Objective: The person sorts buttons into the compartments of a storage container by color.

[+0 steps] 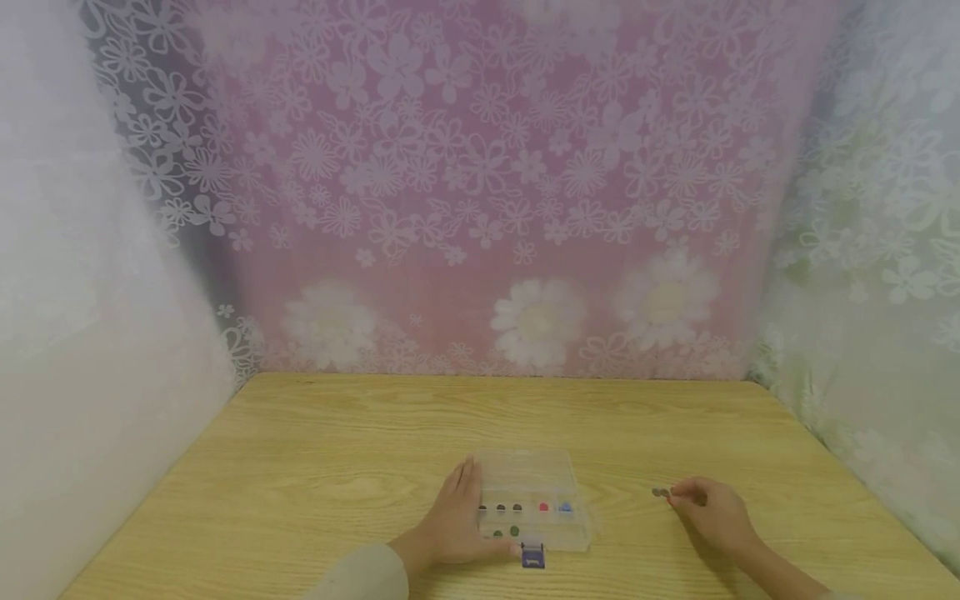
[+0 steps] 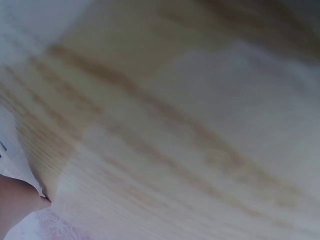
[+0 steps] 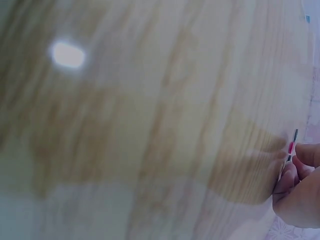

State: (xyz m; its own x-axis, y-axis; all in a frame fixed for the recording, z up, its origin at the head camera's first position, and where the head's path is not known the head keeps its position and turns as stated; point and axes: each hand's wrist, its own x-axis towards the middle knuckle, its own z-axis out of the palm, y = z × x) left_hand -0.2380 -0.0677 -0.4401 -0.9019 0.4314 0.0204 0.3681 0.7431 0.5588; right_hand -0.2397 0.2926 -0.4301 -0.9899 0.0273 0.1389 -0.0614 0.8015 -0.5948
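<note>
A clear plastic box (image 1: 525,471) stands on the table with small round pieces in its compartments: black (image 1: 501,507), red (image 1: 543,507), blue (image 1: 566,507) and green (image 1: 514,531). My left hand (image 1: 459,518) rests along its left side, fingers straight, with the thumb by the purple latch (image 1: 533,557) at the front. To the right of the box, my right hand (image 1: 712,510) pinches a small dark piece (image 1: 660,492) between thumb and fingertips. Edge-on in the right wrist view, that dark piece (image 3: 296,135) looks thin; its exact kind is unclear.
The wood-grain table (image 1: 360,433) lies under both hands. A pink flowered curtain (image 1: 480,208) hangs behind it, with pale sheets on the left (image 1: 90,292) and the right (image 1: 885,317). Light reflects off the glossy tabletop in the right wrist view.
</note>
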